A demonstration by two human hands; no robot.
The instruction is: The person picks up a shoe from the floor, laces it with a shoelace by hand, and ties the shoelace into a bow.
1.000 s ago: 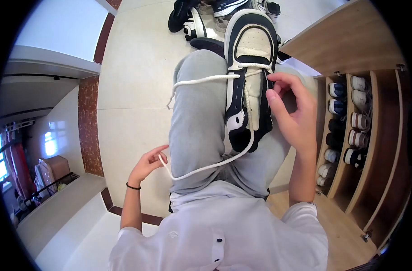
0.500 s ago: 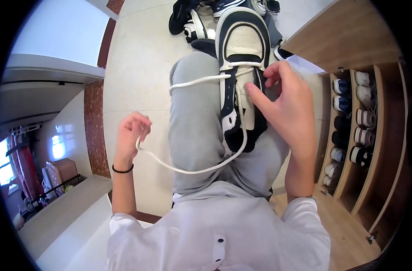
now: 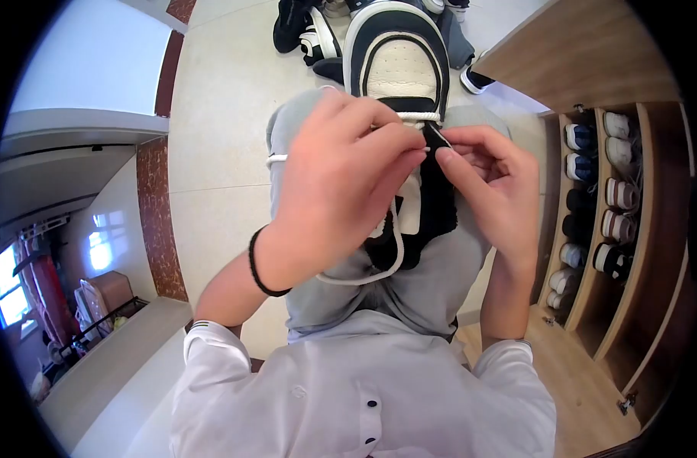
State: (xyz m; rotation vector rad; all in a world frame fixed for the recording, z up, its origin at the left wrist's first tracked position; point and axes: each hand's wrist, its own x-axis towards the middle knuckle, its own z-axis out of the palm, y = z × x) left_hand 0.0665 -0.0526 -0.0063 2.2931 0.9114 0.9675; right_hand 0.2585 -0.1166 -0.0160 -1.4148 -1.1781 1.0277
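A black and cream sneaker rests on my lap with its toe pointing away from me. A white shoelace crosses below the toe cap and loops down over the heel opening. My left hand is over the left side of the shoe, its thumb and finger pinched on the lace end near the eyelets. On the other side, my right hand holds the edge of the black eyelet flap between thumb and forefinger. The left eyelet row is hidden behind my left hand.
Several more shoes lie on the floor beyond my knees. To the right stands an open wooden shoe cabinet with pairs on its shelves, its door swung out. A pink box is at the far left.
My left hand has come from the left side up to the shoe with the lace. My right hand has closed on the flap's edge. The shoe has shifted slightly left in view.
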